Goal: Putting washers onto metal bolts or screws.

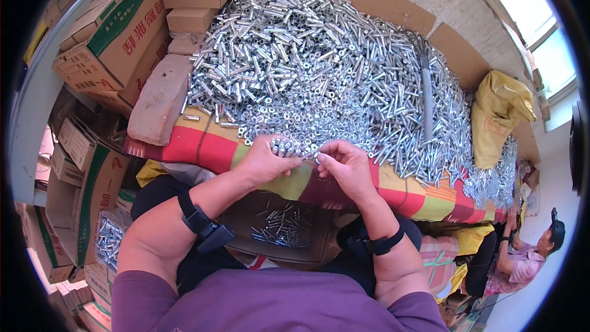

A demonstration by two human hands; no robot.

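Note:
My left hand is closed around a cluster of small shiny metal nuts, which show along its fingers. Close beside it, my right hand pinches with thumb and forefinger at a small metal piece near the end of that cluster; its exact kind is too small to make out. Both hands are over the front edge of a checked cloth. Just beyond them lie loose nuts and washers, and behind these a big heap of metal sleeves. Long bolts fill the heap's right side.
A grey bar lies on the bolts. At the right is a yellow sack; a stone block and cardboard boxes stand left. Below my hands, a box holds bolts. Another person works at the far right.

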